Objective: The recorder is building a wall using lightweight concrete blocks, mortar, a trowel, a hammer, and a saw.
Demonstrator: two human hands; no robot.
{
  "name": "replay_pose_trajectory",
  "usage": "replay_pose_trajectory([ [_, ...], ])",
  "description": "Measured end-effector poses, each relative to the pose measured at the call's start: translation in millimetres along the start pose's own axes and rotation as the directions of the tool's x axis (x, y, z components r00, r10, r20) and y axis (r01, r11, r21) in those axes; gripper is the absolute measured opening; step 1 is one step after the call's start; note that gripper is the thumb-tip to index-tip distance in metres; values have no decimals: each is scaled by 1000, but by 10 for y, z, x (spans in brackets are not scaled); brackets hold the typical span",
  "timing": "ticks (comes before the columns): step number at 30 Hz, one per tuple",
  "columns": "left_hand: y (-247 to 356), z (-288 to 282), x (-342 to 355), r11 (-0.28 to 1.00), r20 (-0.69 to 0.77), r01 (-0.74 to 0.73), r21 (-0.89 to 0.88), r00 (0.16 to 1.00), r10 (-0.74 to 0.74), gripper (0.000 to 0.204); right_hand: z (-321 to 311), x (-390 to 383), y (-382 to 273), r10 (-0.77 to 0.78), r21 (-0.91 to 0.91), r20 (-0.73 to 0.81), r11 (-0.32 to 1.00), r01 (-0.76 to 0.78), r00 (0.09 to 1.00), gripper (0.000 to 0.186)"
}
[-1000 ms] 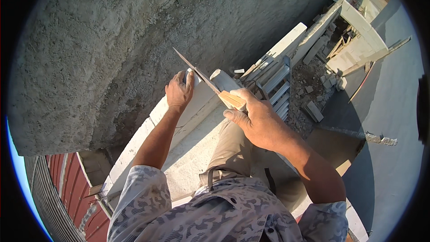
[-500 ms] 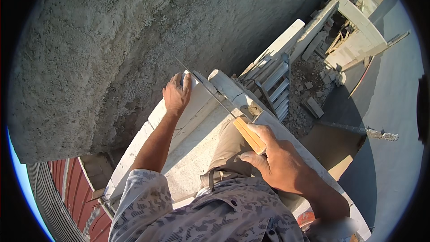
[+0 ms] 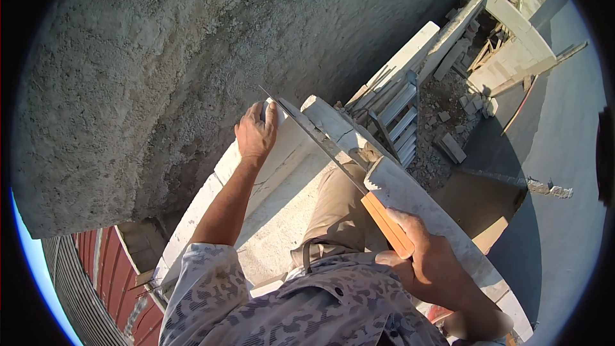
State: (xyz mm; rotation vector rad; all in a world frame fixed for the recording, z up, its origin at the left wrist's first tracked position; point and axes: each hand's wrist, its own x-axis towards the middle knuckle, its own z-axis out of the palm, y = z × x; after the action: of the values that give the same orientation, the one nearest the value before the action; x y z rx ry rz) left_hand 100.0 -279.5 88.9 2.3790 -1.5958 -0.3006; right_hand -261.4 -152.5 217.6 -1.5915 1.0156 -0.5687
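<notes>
- The right hand (image 3: pixel 430 263) was closed around the orange handle (image 3: pixel 387 225) of one saw, near the front of the patterned shirt (image 3: pixel 282 307).
- The saw's single thin blade (image 3: pixel 320 143) slanted from that handle up and to the left, its tip reaching past the end of a white block (image 3: pixel 286 133); whether the teeth touched the block could not be made out.
- The left hand (image 3: pixel 255 131) lay on the end of that block, fingers over its edge and just beside the blade; whether it pinched the block could not be told.
- One trouser knee (image 3: pixel 338 202) stood in the way under the blade, between the two rows of pale blocks.
- Just right of the blade, a second pale block (image 3: pixel 327 122) with a crack narrowed the room on that side.
- Beyond the left hand rose one rough grey wall (image 3: pixel 160 90); the saw tip showed against it, and a dark gap (image 3: pixel 172 214) ran between it and the left row.
- The right row's outer edge (image 3: pixel 442 214) bordered lower ground, with open room past it.
- Farther right were one metal ladder (image 3: pixel 402 129), broken rubble (image 3: pixel 442 117) too scattered to count, and one upright pale wall (image 3: pixel 512 67).
- At lower left sat one red roof (image 3: pixel 106 269).
</notes>
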Motion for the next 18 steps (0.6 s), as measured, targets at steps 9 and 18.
replay_pose_trajectory([
  [9, -107, 133, 59, 998, -54, -51, -35, 997, 49, 61, 173, 563, 48, 64, -68, 24, 996, -62, 998, 57],
  [18, -35, 402, 100, 996, -34, -62, -57, 998, 60, 69, 221, 1250, 273, -12, -164, -18, 986, 9, 1000, 59],
])
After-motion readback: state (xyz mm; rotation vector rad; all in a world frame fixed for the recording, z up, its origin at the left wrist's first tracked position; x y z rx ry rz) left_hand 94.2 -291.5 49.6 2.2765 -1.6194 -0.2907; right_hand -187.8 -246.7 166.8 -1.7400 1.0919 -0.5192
